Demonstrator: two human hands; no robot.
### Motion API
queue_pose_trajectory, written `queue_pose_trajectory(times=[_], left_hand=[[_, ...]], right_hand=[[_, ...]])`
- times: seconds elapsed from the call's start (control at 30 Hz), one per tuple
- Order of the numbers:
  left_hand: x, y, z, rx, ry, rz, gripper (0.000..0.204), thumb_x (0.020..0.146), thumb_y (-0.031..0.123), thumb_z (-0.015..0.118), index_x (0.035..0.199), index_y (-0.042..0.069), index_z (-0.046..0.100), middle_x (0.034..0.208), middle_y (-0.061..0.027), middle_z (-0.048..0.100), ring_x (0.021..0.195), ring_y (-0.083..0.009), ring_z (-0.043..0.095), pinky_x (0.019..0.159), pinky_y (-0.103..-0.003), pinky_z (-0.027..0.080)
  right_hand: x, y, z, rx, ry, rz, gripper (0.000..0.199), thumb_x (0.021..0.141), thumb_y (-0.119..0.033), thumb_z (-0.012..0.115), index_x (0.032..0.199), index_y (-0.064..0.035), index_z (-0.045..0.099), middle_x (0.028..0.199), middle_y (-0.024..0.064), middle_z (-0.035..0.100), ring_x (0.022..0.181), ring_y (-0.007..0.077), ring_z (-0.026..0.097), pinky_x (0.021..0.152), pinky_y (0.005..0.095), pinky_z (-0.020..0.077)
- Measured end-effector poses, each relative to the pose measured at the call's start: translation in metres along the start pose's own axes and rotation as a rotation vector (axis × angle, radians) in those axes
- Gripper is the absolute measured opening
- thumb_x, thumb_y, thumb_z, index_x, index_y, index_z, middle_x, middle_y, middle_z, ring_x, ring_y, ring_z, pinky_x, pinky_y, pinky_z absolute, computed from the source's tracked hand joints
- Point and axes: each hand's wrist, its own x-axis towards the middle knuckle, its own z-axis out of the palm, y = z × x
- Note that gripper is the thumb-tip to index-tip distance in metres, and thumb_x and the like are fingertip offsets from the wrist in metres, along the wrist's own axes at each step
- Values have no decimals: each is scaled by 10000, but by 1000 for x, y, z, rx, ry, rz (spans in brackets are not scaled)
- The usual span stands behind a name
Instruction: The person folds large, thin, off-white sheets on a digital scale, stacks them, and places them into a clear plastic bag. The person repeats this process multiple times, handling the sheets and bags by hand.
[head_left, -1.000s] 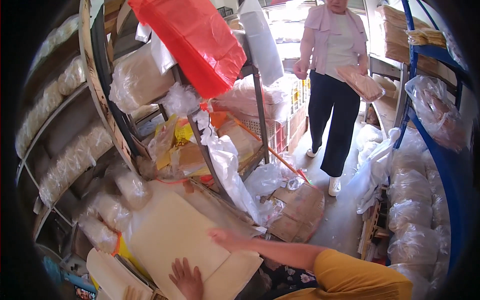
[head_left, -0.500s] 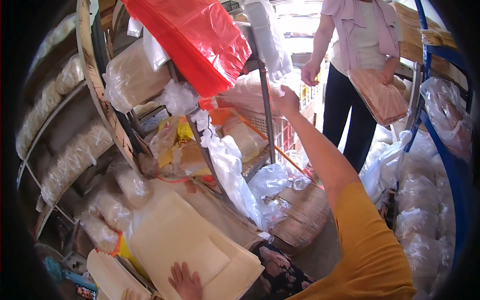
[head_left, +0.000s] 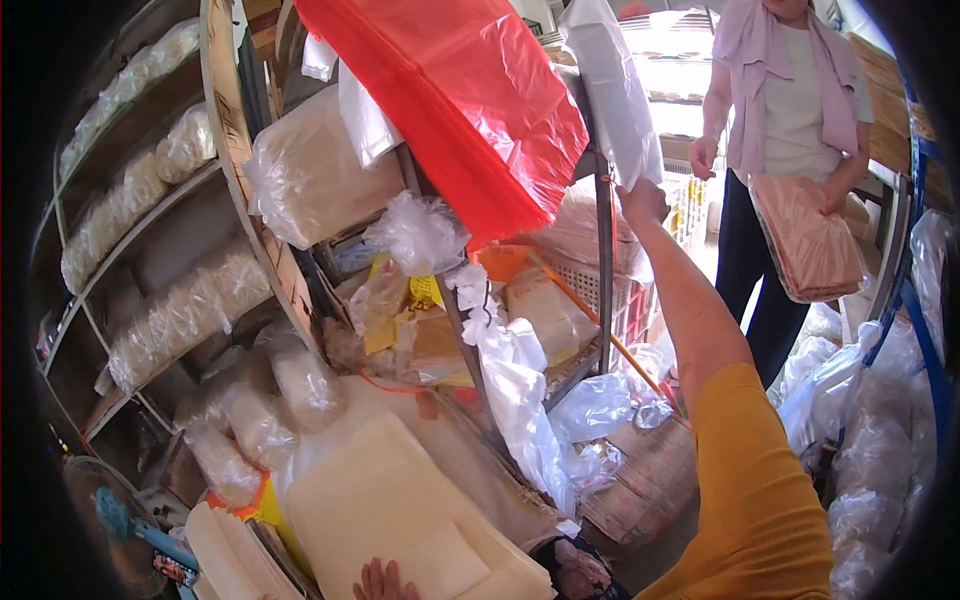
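My left hand (head_left: 384, 580) lies with its fingers apart on a stack of large cream paper sheets (head_left: 385, 500) at the lower middle. My right arm, in a mustard sleeve, stretches far forward. At its end my right hand (head_left: 646, 203) is closed at the lower edge of the white plastic bags (head_left: 615, 95) that hang from a metal rack. Its fingertips are partly hidden there. Beside these bags hangs a bundle of red plastic bags (head_left: 470, 110).
A person (head_left: 795, 110) stands at the right with a pack of brown paper bags (head_left: 808, 238). Shelves (head_left: 140, 235) with wrapped packs line the left. A cardboard bundle (head_left: 645, 475) lies on the floor, and a fan (head_left: 110, 525) is at lower left.
My view has shifted, so most things appear farther right and lower. My right hand has come to the bottom edge of the white bags. The left stays on the sheets.
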Motion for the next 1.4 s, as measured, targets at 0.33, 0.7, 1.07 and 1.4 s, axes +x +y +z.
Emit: queue_pose_trajectory(times=[0.33, 0.7, 1.07, 1.4], left_hand=[[1, -1, 4, -19, 43, 34, 480, 912, 333, 470, 1347, 138, 415, 1430, -126, 337, 1343, -293, 264, 1062, -537, 192], [6, -4, 14, 10, 12, 34, 475, 916, 323, 454, 1350, 134, 416, 1457, -112, 297, 1359, -283, 234, 1081, -521, 170], [5, 1, 6, -9, 22, 20, 480, 915, 324, 463, 1355, 140, 411, 1445, -112, 321, 1352, -289, 249, 1081, -519, 168], [-5, 4, -4, -55, 17, -16, 455, 914, 306, 473, 1327, 117, 443, 1423, -123, 352, 1338, -293, 274, 1075, -523, 173]], right_hand=[[18, 40, -7, 271, 246, -153, 210, 836, -280, 568, 840, -89, 656, 799, 142, 657, 777, 335, 627, 691, 417, 490], [-221, 15, -208, 1666, -1686, -990, 269, 845, -115, 582, 1098, -27, 561, 1016, 120, 612, 915, 197, 601, 790, 306, 465], [-18, -8, -39, 351, 393, -370, 457, 823, -331, 633, 1158, -35, 540, 1055, 172, 608, 981, 315, 592, 910, 449, 410], [-8, -11, -24, 421, 196, -270, 217, 787, -286, 667, 771, -77, 609, 729, 101, 637, 745, 305, 613, 693, 429, 448]])
